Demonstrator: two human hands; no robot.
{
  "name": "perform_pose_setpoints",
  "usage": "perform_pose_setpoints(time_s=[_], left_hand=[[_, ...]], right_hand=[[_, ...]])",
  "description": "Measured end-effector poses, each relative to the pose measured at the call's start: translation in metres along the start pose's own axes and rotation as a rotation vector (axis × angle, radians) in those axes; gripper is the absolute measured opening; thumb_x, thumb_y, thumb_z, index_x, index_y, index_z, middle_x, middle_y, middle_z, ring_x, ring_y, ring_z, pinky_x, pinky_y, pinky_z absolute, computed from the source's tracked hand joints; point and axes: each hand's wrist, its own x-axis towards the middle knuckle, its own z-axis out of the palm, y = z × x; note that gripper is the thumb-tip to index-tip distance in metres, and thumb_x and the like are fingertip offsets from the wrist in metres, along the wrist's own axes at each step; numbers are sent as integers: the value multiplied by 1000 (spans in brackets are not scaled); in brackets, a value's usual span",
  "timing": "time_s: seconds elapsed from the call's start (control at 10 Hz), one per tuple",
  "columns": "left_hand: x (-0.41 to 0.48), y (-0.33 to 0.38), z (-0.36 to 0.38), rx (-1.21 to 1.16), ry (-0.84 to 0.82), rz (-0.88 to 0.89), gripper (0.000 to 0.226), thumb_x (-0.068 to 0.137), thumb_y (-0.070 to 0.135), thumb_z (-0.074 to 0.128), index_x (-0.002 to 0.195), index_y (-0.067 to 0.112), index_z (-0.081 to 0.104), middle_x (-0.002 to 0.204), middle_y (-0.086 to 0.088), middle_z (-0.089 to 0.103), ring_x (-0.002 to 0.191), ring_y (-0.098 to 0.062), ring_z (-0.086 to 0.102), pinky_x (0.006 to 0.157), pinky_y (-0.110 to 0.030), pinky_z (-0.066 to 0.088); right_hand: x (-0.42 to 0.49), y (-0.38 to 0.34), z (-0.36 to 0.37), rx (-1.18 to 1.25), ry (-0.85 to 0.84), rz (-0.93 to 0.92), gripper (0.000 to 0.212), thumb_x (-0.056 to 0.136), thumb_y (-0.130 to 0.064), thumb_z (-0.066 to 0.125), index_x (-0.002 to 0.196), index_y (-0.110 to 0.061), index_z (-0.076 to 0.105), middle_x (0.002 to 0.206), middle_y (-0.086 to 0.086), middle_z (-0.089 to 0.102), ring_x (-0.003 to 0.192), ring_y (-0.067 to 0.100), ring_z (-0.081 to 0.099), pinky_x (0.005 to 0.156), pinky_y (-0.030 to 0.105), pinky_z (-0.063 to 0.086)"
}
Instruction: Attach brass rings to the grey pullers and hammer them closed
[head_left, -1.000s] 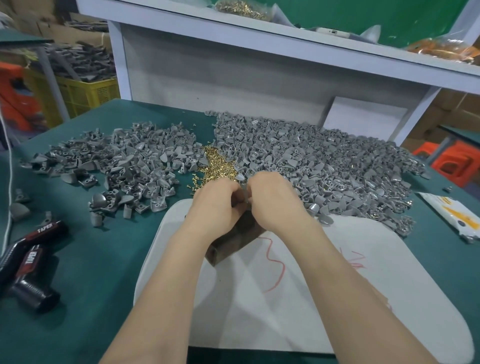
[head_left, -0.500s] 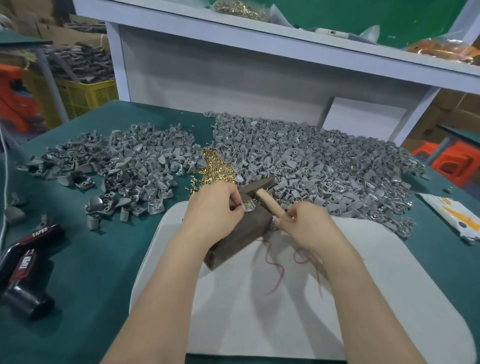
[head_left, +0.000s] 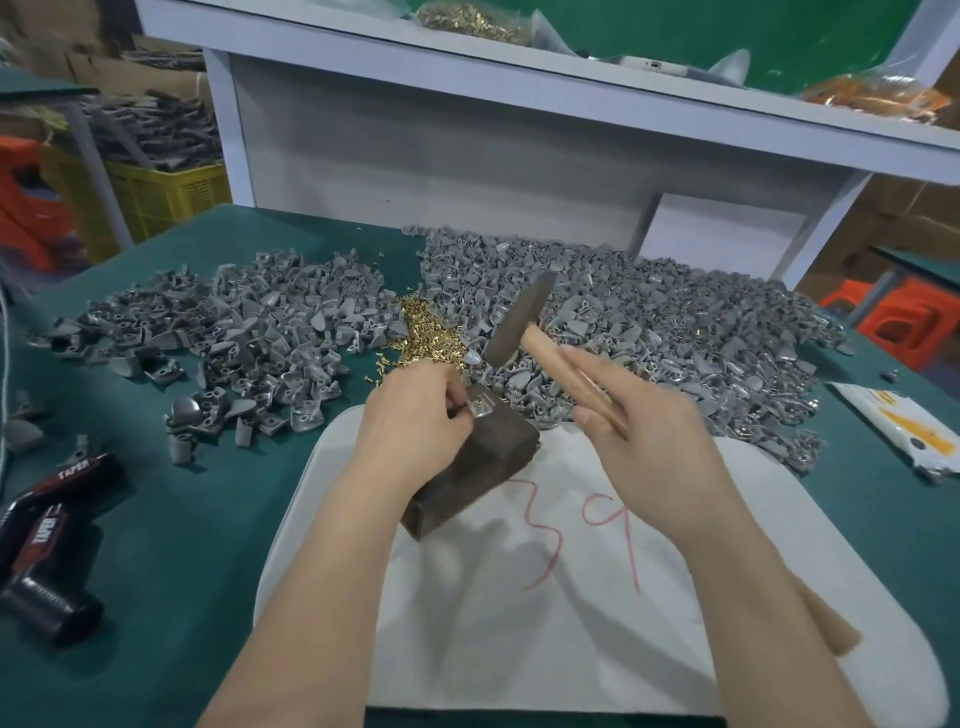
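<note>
Now left hand (head_left: 410, 410) pinches grey puller (head_left: 485, 411); right hand (head_left: 639, 431) grips wooden-handled hammer (head_left: 537, 340).

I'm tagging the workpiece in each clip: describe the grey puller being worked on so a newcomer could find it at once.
Start at the white mat on the green table; a dark block lies on its far left corner. On the block's top sits a single grey puller, pinched by the left hand. Unlike the heaped pullers behind, it lies alone on the block.
</note>
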Motion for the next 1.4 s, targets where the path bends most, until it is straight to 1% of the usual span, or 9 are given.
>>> perform_pose_setpoints(time_s=[0.1, 0.3, 0.5, 0.6, 0.7, 0.9, 1.1, 1.3, 1.4], left_hand=[[-1, -1, 0, -46, 10, -6, 21, 83, 17, 67, 68, 24, 54, 70, 6, 54, 80, -24, 58, 72, -36, 50], [-1, 0, 0, -84, 5, -50, 26, 81, 17, 69, 63, 28, 54, 71, 6, 56, 81, -23, 59, 72, -33, 49], [0, -1, 2, -97, 1, -52, 17, 83, 18, 68, 69, 22, 60, 67, 7, 54, 79, -24, 60, 70, -31, 48], [0, -1, 1, -85, -7, -72, 21, 81, 19, 69, 66, 27, 57, 65, 10, 53, 77, -22, 58, 67, -28, 44], [-1, -1, 2, -92, 0, -68, 21, 82, 20, 69, 67, 26, 56, 67, 8, 54, 78, -24, 57, 69, -30, 46], [0, -1, 2, -60, 1, -15, 15, 84, 17, 67, 72, 20, 60, 67, 9, 54, 78, -23, 59, 66, -29, 43], [-1, 0, 4, -48, 32, -55, 20, 81, 23, 67, 65, 28, 55, 62, 13, 53, 71, -17, 56, 62, -27, 39], [0, 1, 2, -32, 40, -60, 15, 80, 24, 67, 70, 27, 57, 75, 8, 56, 81, -19, 58, 69, -31, 46], [-1, 1, -1, -65, 147, -68, 11, 82, 23, 64, 76, 25, 55, 91, 5, 54, 84, -18, 55, 74, -34, 44]], right_hand=[[-11, -15, -5, 33, 130, -49, 60, 93, -20, 52, 132, -61, 33, 101, -7, 68, 79, 13, 58, 69, 28, 44], [-26, -30, -11, -114, -70, -87, 76, 94, -23, 49, 101, -89, 13, 102, -25, 64, 85, 10, 64, 77, 26, 48], [-22, -32, -11, -46, 118, -154, 67, 94, -20, 48, 124, -75, 24, 103, -20, 68, 80, 10, 63, 74, 34, 53], [-26, -29, -9, -111, -41, -84, 83, 93, -19, 53, 98, -90, 12, 78, -53, 49, 78, -2, 56, 66, 7, 43], [-24, -27, -11, -197, 38, -77, 76, 94, -25, 50, 100, -90, 10, 99, -25, 66, 83, 6, 59, 69, 22, 46], [-18, -19, -1, 39, 226, -69, 58, 96, -13, 41, 138, -52, 35, 119, -10, 63, 95, 15, 61, 82, 27, 46], [13, -21, 34, 21, -5, 139, 28, 94, -22, 49, 110, -36, 66, 107, 2, 65, 92, 22, 59, 78, 33, 47], [23, -18, 40, 210, 22, 107, 49, 91, -7, 49, 125, -41, 55, 115, -14, 65, 99, 4, 59, 85, 20, 46], [18, -6, 33, 178, 32, 148, 60, 91, -10, 51, 139, -44, 38, 105, -8, 66, 98, 14, 60, 76, 24, 43]])
